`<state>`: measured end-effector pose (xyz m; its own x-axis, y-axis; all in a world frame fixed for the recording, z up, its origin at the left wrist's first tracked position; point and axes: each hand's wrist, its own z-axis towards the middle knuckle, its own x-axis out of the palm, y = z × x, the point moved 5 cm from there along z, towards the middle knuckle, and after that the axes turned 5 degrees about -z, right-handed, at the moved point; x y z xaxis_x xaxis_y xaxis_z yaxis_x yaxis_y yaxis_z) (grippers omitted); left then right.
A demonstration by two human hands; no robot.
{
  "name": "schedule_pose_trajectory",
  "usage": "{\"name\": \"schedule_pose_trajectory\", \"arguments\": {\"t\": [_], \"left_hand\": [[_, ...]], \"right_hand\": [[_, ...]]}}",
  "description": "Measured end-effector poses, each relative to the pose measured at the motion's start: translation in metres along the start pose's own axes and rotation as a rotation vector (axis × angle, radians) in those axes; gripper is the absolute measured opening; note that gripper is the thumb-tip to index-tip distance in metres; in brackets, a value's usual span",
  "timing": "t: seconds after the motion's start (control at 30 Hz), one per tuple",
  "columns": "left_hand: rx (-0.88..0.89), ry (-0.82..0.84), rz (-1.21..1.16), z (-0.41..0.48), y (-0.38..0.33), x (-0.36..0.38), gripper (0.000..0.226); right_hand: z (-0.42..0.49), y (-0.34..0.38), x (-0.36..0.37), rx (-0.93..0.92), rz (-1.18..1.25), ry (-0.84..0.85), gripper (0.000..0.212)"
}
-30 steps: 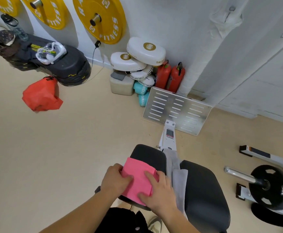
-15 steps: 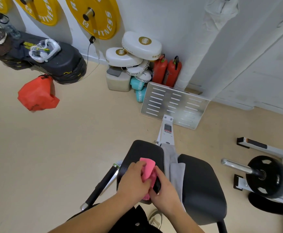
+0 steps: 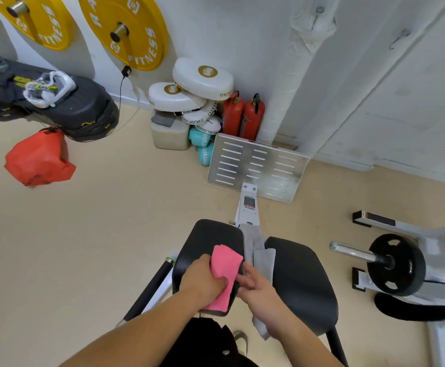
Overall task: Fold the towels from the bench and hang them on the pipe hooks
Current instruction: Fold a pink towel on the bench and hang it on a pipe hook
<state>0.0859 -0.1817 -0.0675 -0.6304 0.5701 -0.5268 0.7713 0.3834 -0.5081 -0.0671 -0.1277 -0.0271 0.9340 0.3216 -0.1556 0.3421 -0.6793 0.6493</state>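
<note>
1. Beige floor [image 3: 105, 221] runs up to a white wall [image 3: 242, 27] hung with yellow weight plates [image 3: 126, 30]. White boxing pads [image 3: 203, 78], two red fire extinguishers [image 3: 244, 115] and a white-wrapped pipe [image 3: 290, 88] crowd the corner.
2. A red bag [image 3: 38, 160] shows at the left, and a black plate on a bar [image 3: 396, 264] lies at the right.
3. The desk has two black pads, a left pad [image 3: 205, 239] and a right pad [image 3: 303, 282], with a slotted metal footplate [image 3: 255, 165] beyond them.
4. The pink towel [image 3: 225, 271], folded into a narrow strip, sits over the right part of the left pad.
5. The left hand [image 3: 203, 282] grips the pink towel from its left side. The thumb lies across the top, and the rest of its fingers are hidden under the cloth.
6. The right hand [image 3: 258, 290] reaches in from the other side, its fingers [image 3: 242, 280] touching the towel's right edge. Whether they pinch it cannot be told.
7. A grey towel [image 3: 261, 255] lies unfolded in the gap between the two pads and trails toward the person, passing under the right wrist.
</note>
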Motion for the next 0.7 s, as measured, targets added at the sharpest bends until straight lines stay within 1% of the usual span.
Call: {"name": "schedule_pose_trajectory", "arguments": {"t": [0.07,0.1,0.13,0.2,0.23,0.27,0.33,0.4,0.43,0.5,0.6,0.63,0.67,0.7], "left_hand": [[0.103,0.065,0.028,-0.013,-0.014,-0.008,0.036],[0.163,0.077,0.053,-0.020,-0.021,-0.014,0.033],[0.227,0.060,0.085,-0.031,-0.025,-0.023,0.030],[0.339,-0.014,0.146,-0.060,-0.029,-0.045,0.026],[0.394,-0.053,0.164,-0.074,-0.030,-0.056,0.025],[0.441,-0.088,0.172,-0.088,-0.029,-0.065,0.023],[0.501,-0.134,0.160,-0.117,-0.025,-0.084,0.027],[0.556,-0.182,0.143,-0.143,-0.023,-0.107,0.037],[0.576,-0.207,0.137,-0.154,-0.022,-0.119,0.041],[0.612,-0.249,0.131,-0.172,-0.020,-0.145,0.042],[0.644,-0.267,0.160,-0.187,-0.009,-0.180,0.047],[0.659,-0.269,0.179,-0.189,-0.003,-0.191,0.048],[0.674,-0.269,0.196,-0.191,0.004,-0.203,0.049],[0.680,-0.265,0.205,-0.191,0.014,-0.216,0.048]], "right_hand": [[-0.013,0.007,-0.007,-0.010,0.023,-0.020,0.052],[-0.016,0.009,-0.013,-0.035,-0.008,-0.049,0.057],[-0.021,0.016,-0.018,-0.075,-0.064,-0.061,0.067],[-0.030,0.038,-0.024,-0.190,-0.222,-0.044,0.095],[-0.033,0.050,-0.025,-0.247,-0.327,-0.026,0.099],[-0.037,0.062,-0.022,-0.306,-0.435,-0.006,0.094],[-0.049,0.083,-0.014,-0.402,-0.585,0.008,0.073],[-0.066,0.106,-0.005,-0.469,-0.625,-0.025,0.050],[-0.075,0.119,0.001,-0.495,-0.644,-0.048,0.045],[-0.091,0.141,0.013,-0.527,-0.659,-0.064,0.049],[-0.105,0.171,0.040,-0.566,-0.681,-0.012,0.068],[-0.108,0.181,0.051,-0.574,-0.720,-0.007,0.070],[-0.106,0.190,0.062,-0.590,-0.756,-0.012,0.064],[-0.101,0.200,0.074,-0.600,-0.776,-0.020,0.053]]}}
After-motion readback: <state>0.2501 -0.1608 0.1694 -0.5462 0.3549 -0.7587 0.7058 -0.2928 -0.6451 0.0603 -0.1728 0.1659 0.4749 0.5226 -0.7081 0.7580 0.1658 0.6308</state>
